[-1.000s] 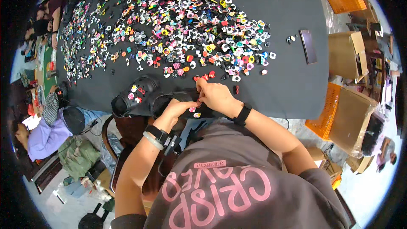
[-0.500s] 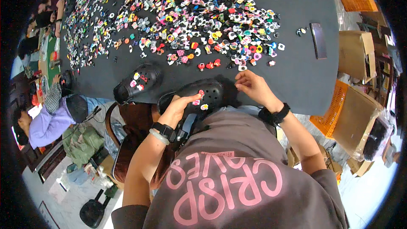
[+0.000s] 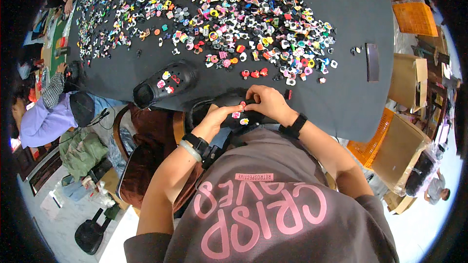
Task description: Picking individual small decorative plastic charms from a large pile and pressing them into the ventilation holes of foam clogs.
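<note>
A black clog (image 3: 230, 98) with holes in its upper rests at the table's near edge. My left hand (image 3: 210, 121) is closed on it, the thumb lying across the top beside a red charm (image 3: 243, 105). Below that thumb, a pink-and-white charm (image 3: 236, 115) and a white-and-yellow charm (image 3: 244, 122) sit on the upper. My right hand (image 3: 270, 104) is bent over the clog with thumb and fingers pinched close to the red charm; whatever is between them is hidden. Leftward lies a second black clog (image 3: 184, 74), bearing several red, pink and white charms (image 3: 168, 83).
Loose colourful shoe charms (image 3: 263, 22) spread over the black table (image 3: 341, 102). Three red charms (image 3: 254, 74) lie in front of the clog, and a small red piece (image 3: 289, 94) is beside my right hand. A phone (image 3: 372, 62) is at right; a chair (image 3: 151, 139) stands left.
My right hand has come left and down from above the table onto the clog, its fingers now meeting near the left thumb. The left hand keeps hold of the clog.
</note>
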`<action>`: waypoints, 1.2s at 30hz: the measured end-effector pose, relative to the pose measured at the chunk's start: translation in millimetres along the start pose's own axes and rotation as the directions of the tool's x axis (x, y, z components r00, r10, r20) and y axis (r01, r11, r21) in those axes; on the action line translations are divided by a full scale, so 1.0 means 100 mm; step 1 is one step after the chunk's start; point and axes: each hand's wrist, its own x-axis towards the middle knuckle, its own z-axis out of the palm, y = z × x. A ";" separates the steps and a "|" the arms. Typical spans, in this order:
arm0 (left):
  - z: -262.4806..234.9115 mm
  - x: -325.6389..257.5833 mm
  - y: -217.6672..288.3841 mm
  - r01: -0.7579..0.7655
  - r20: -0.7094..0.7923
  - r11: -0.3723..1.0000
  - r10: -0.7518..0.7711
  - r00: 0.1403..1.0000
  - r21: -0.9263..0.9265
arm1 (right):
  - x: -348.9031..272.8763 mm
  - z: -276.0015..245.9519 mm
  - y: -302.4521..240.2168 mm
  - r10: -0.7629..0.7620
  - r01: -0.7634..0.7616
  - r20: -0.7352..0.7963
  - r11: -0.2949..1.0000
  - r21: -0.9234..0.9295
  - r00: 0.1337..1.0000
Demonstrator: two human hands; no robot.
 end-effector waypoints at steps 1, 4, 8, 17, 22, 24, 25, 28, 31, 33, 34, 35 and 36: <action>-0.02 0.02 -0.02 -0.003 0.003 1.000 0.003 1.000 -0.007 | 0.03 0.01 0.04 0.018 -0.018 0.011 0.999 0.050 1.000; -0.04 0.05 -0.01 0.017 -0.004 0.999 -0.016 1.000 0.031 | 0.07 0.05 0.16 0.018 -0.018 0.001 0.984 0.179 1.000; -0.06 0.08 0.02 -0.005 0.000 0.993 0.005 1.000 0.120 | 0.14 0.06 0.13 0.144 -0.165 0.112 0.965 0.203 0.983; -0.19 0.23 0.03 0.052 -0.050 0.976 -0.042 0.998 0.213 | 0.37 -0.02 0.02 0.124 -0.150 0.265 0.985 0.083 0.956; -0.11 0.20 0.29 0.090 -0.050 0.960 -0.080 0.996 0.265 | 0.49 -0.11 0.00 0.071 -0.101 0.334 0.992 0.074 0.940; -0.15 0.20 0.24 0.006 0.067 0.990 -0.016 0.998 0.142 | 0.47 -0.05 -0.05 0.014 -0.035 0.281 0.997 0.068 0.959; -0.17 0.20 0.22 0.020 0.057 0.988 -0.029 0.998 0.156 | 0.46 -0.02 -0.07 0.052 -0.052 0.236 0.999 -0.007 0.970; -0.20 0.32 0.04 0.089 -0.105 0.957 -0.062 0.993 0.275 | 0.38 0.09 -0.11 0.012 -0.011 0.118 1.000 -0.007 0.993; -0.12 0.29 0.08 0.175 -0.106 0.933 -0.149 0.983 0.313 | 0.30 0.14 0.05 -0.013 0.014 0.085 1.000 -0.006 0.996; -0.15 0.30 0.01 0.036 -0.017 0.969 -0.033 0.999 0.243 | 0.27 0.14 0.07 0.020 -0.022 0.111 1.000 0.020 0.994; -0.14 0.31 0.01 0.073 -0.011 0.976 -0.072 0.997 0.207 | 0.27 0.12 0.10 0.038 -0.047 0.119 0.996 0.071 0.992; -0.13 0.30 0.05 0.058 0.028 0.975 -0.065 0.997 0.215 | 0.26 0.10 0.13 0.015 -0.024 0.096 0.995 0.101 0.995; -0.17 0.27 0.02 0.053 0.060 0.974 -0.067 0.996 0.218 | 0.23 0.12 0.13 -0.007 -0.004 0.082 0.991 0.137 0.997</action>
